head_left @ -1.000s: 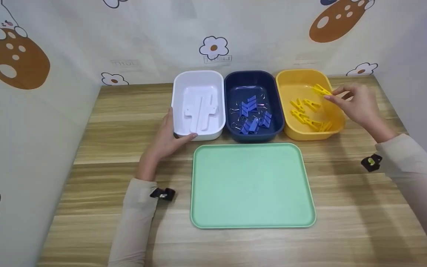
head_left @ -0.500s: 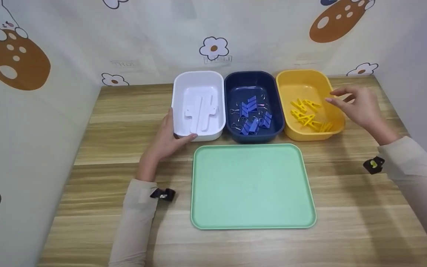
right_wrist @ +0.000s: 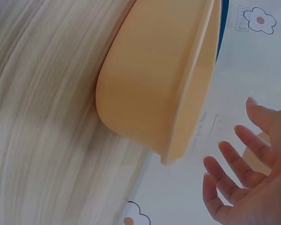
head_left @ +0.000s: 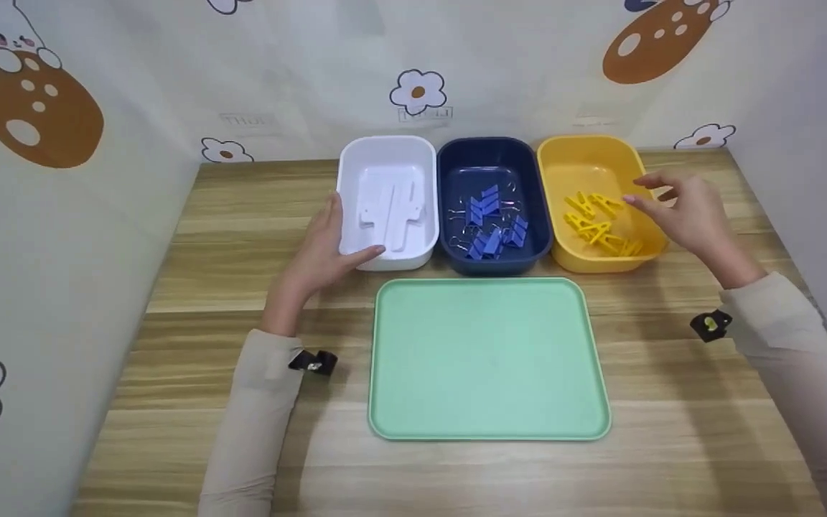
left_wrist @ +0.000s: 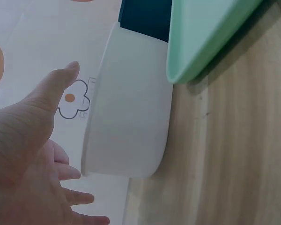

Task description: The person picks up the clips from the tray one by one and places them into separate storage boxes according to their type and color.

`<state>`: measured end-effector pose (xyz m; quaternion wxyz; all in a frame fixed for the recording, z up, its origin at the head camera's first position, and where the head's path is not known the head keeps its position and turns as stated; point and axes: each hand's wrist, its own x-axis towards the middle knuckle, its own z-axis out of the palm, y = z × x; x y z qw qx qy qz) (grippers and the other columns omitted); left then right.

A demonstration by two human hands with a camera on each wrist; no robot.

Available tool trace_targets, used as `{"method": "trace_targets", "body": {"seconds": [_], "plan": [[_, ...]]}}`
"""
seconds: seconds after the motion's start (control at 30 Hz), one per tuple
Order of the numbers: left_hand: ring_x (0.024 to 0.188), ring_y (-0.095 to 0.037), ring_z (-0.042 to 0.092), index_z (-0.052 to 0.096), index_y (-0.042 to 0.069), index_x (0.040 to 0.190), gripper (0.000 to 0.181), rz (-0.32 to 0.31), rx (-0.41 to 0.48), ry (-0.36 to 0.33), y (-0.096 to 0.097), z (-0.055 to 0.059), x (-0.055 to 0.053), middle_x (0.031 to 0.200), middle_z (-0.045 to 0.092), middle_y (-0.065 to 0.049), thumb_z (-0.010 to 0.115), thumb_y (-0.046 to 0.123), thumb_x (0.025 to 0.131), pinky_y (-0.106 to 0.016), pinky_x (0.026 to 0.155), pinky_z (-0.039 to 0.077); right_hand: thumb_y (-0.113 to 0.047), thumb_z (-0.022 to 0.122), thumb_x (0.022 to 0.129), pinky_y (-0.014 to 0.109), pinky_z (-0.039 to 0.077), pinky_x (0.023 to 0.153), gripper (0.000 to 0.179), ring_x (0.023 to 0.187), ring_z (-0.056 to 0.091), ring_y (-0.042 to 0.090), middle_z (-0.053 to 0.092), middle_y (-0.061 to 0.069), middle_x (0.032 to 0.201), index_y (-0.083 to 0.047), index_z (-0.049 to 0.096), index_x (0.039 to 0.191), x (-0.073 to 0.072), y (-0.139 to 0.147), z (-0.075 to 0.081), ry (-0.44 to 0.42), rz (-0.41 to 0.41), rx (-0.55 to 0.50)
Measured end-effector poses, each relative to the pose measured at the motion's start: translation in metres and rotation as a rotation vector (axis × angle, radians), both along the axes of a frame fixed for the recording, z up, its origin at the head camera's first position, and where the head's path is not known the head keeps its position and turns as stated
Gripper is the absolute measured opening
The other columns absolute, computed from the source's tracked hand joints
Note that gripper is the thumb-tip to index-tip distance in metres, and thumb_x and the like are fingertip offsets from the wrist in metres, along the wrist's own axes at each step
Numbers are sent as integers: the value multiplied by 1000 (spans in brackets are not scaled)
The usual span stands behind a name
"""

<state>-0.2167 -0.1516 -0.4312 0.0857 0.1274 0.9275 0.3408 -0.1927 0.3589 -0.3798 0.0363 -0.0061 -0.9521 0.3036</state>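
Observation:
My left hand is by the near left corner of a white bin, its thumb and fingers spread; in the left wrist view the fingers look apart from the bin's wall. Two white pieces, of a kind I cannot tell, lie in that bin. Over the right rim of a yellow bin hovers my right hand, holding nothing, fingers loosely bent. Several yellow clothespins lie inside; the right wrist view hides them behind the bin's wall.
A dark blue bin with several blue binder clips stands between the other two. In front of the bins lies a light green tray on the wood-grain table. Patterned sheeting rises behind.
My right hand let go of a yellow clothespin, which dropped among the others in the yellow bin. The left hand has shifted slightly upward along the white bin.

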Motion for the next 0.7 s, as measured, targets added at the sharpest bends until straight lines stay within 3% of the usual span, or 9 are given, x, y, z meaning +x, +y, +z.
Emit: {"method": "trace_targets", "body": {"seconds": [0.1,0.17,0.4,0.57,0.7], "plan": [[163,-36,-4,-5,-1,167,119,-3,-31,25,5,5,-3,176,-6,-20,72,56,96,-48,133,3,-34,70,103,61,53,98,53,123,57,53,59,31,144,5,63,139,3,-6,-3,13,18,4],[163,-37,-6,-4,1,168,117,-5,-47,46,10,6,-4,177,-7,-18,69,58,97,-50,133,2,-35,70,103,68,49,101,57,125,54,55,56,32,146,6,60,141,6,-9,-6,19,26,14],[162,-44,-5,-3,9,170,111,-31,-151,105,30,7,-6,178,-7,-10,58,68,98,-64,130,7,-52,71,98,74,35,113,77,137,43,57,46,35,153,-1,52,153,16,-23,-15,32,32,61],[162,-44,-6,-1,11,171,109,-53,-220,138,43,9,-6,179,-8,-8,51,73,98,-70,127,10,-59,70,96,77,32,112,84,138,41,59,42,34,157,-9,46,159,23,-36,-21,40,31,114],[162,-42,-7,-2,14,171,108,-58,-260,125,51,10,-8,179,-9,-6,47,76,97,-75,124,13,-64,67,95,81,29,112,89,142,36,61,33,34,163,-12,41,162,26,-46,-25,13,33,165]]}}
